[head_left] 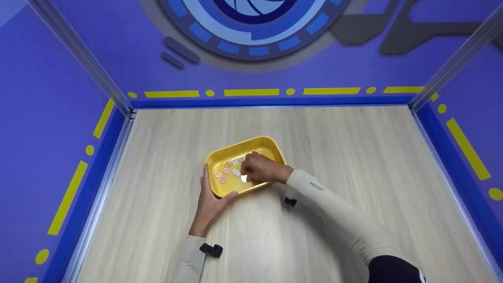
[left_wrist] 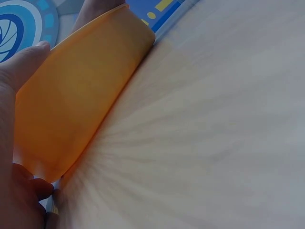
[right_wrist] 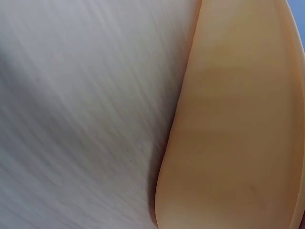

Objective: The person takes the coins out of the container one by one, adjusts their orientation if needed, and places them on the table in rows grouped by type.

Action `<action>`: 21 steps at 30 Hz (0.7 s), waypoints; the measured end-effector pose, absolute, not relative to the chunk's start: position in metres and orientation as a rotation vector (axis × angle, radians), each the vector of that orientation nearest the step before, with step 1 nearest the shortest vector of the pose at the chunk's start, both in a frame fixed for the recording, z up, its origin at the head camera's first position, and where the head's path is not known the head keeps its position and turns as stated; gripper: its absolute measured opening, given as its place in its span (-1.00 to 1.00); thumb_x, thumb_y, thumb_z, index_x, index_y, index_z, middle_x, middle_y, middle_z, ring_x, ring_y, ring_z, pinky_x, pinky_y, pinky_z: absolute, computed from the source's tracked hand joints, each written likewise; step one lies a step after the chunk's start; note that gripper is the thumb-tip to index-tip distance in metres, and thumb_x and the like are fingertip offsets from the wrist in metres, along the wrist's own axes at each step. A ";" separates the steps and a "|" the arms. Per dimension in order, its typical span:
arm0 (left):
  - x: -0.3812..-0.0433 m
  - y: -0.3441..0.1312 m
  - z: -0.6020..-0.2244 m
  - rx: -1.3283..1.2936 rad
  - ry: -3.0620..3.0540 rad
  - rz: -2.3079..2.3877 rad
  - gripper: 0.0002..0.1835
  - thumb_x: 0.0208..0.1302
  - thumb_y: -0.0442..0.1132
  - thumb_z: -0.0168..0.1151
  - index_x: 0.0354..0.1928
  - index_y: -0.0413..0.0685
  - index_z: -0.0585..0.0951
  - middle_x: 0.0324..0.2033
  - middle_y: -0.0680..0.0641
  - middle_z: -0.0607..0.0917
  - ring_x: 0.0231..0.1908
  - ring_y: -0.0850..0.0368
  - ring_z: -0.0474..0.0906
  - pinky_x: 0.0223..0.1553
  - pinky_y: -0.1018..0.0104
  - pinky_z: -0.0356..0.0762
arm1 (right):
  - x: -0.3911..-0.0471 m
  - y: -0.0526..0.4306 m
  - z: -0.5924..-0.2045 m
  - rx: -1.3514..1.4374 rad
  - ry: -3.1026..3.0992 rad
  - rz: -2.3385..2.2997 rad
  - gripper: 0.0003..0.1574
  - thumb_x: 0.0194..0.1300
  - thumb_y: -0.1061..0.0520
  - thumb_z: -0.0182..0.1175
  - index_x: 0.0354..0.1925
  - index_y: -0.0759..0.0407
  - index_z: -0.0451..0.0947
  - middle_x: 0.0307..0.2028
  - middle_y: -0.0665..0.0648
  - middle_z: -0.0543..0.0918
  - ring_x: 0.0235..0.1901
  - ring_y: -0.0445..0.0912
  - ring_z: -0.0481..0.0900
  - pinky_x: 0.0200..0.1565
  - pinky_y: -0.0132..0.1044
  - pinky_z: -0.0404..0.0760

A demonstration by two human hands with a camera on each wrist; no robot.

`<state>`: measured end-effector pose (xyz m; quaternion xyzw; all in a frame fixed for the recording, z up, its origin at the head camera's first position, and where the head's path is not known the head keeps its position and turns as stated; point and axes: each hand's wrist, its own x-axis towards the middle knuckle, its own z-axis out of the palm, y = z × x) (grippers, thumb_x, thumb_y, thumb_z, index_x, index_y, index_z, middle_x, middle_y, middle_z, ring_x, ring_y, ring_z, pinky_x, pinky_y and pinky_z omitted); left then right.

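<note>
A yellow plastic tray with rounded corners sits slightly turned on the table. My left hand grips its left end, the thumb along the near rim and the fingers against the left wall. In the left wrist view the thumb and fingers span the tray's outer wall. Inside lie several copper coins and silver coins. My right hand reaches in over the near rim, fingers curled downward. A bright silver coin shows right at its fingertips; I cannot tell whether they pinch a coin.
The pale wood-grain table carries the tray near its middle. Blue printed panels with metal corner posts stand at the back and both sides. Dark wrist-camera mounts sit on the sleeved forearms. The tray's side wall fills much of the right wrist view.
</note>
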<state>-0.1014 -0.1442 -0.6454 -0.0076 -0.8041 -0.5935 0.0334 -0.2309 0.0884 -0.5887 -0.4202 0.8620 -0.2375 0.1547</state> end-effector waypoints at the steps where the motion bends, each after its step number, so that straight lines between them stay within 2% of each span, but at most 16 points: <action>1: -0.101 -0.144 -0.645 -0.021 -2.472 -1.834 0.50 0.13 0.05 0.74 0.82 0.15 -0.22 0.56 -0.26 0.23 0.49 -0.14 0.34 0.54 -0.13 0.20 | -0.231 0.088 -0.589 -1.199 2.473 -0.677 -0.77 0.25 0.32 0.54 -0.11 0.21 0.80 -0.23 0.09 0.67 -0.16 -0.02 0.51 0.20 0.01 0.48; 4: -0.102 -0.145 -0.645 -0.038 -2.470 -1.850 0.50 0.15 0.05 0.73 0.82 0.14 -0.25 0.64 -0.23 0.15 0.55 -0.13 0.28 0.57 -0.10 0.17 | -0.230 0.086 -0.588 -1.188 2.477 -0.684 -0.85 0.31 0.27 0.53 -0.18 0.17 0.75 -0.27 0.05 0.64 -0.17 -0.05 0.48 0.18 -0.02 0.43; 7: -0.103 -0.146 -0.645 -0.055 -2.473 -1.833 0.48 0.18 0.03 0.71 0.82 0.09 -0.25 0.70 -0.23 0.07 0.61 -0.14 0.22 0.59 -0.13 0.13 | -0.229 0.084 -0.586 -1.192 2.444 -0.731 -0.87 0.37 0.25 0.52 -0.23 0.15 0.72 -0.30 0.00 0.66 -0.22 -0.10 0.51 0.06 -0.13 0.46; 11: -0.102 -0.146 -0.645 -0.047 -2.479 -1.798 0.46 0.19 0.02 0.70 0.82 0.08 -0.23 0.63 -0.28 0.16 0.54 -0.17 0.30 0.55 -0.17 0.19 | -0.226 0.083 -0.583 -1.169 2.380 -0.797 -0.90 0.41 0.28 0.47 -0.20 0.19 0.70 -0.32 -0.03 0.66 -0.29 -0.17 0.52 -0.15 -0.28 0.49; 13: -0.102 -0.146 -0.645 -0.042 -2.488 -1.794 0.46 0.19 0.02 0.70 0.82 0.09 -0.23 0.58 -0.28 0.22 0.49 -0.16 0.35 0.53 -0.17 0.23 | -0.226 0.085 -0.583 -1.128 2.372 -0.827 -0.92 0.43 0.29 0.44 -0.17 0.20 0.70 -0.32 -0.05 0.64 -0.29 -0.19 0.52 -0.19 -0.32 0.48; 21: -0.102 -0.142 -0.645 -0.016 -2.494 -1.817 0.48 0.16 0.05 0.72 0.82 0.13 -0.23 0.60 -0.24 0.22 0.50 -0.14 0.32 0.55 -0.16 0.19 | -0.223 0.102 -0.571 -1.042 2.468 -0.968 -0.95 0.46 0.26 0.43 -0.15 0.18 0.72 -0.27 0.01 0.70 -0.26 -0.17 0.56 -0.16 -0.31 0.56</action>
